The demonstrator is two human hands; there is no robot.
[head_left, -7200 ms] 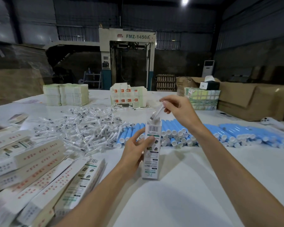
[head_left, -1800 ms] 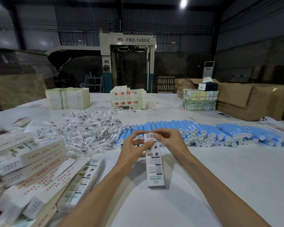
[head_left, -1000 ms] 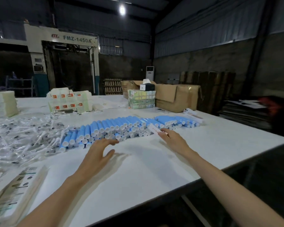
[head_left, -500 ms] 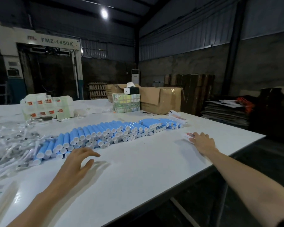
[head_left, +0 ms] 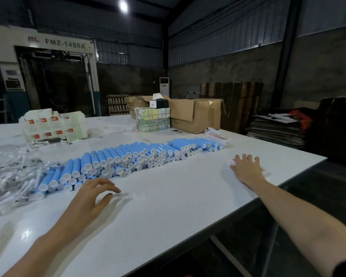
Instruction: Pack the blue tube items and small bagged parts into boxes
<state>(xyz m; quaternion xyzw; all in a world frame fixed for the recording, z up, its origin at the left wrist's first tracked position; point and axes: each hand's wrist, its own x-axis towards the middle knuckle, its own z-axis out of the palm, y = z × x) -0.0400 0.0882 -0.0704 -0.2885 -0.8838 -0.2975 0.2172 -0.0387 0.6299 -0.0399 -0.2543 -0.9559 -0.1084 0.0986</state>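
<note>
Right hand (head_left: 247,169) rests flat, fingers spread, on small white red-printed carton (head_left: 232,162) near white table (head_left: 168,212) edge; left hand (head_left: 91,197) loose, empty, beside stacked blue plastic tubes (head_left: 128,156).

I am looking into a factory packing hall: corrugated metal walls, a big machine (head_left: 48,62) marked FMZ-1450A, stacked flat cardboard (head_left: 276,130), open cartons (head_left: 196,116), and a long white bench (head_left: 168,206) carrying rows of blue tubes (head_left: 128,158) and bundled boxes (head_left: 52,126).
</note>
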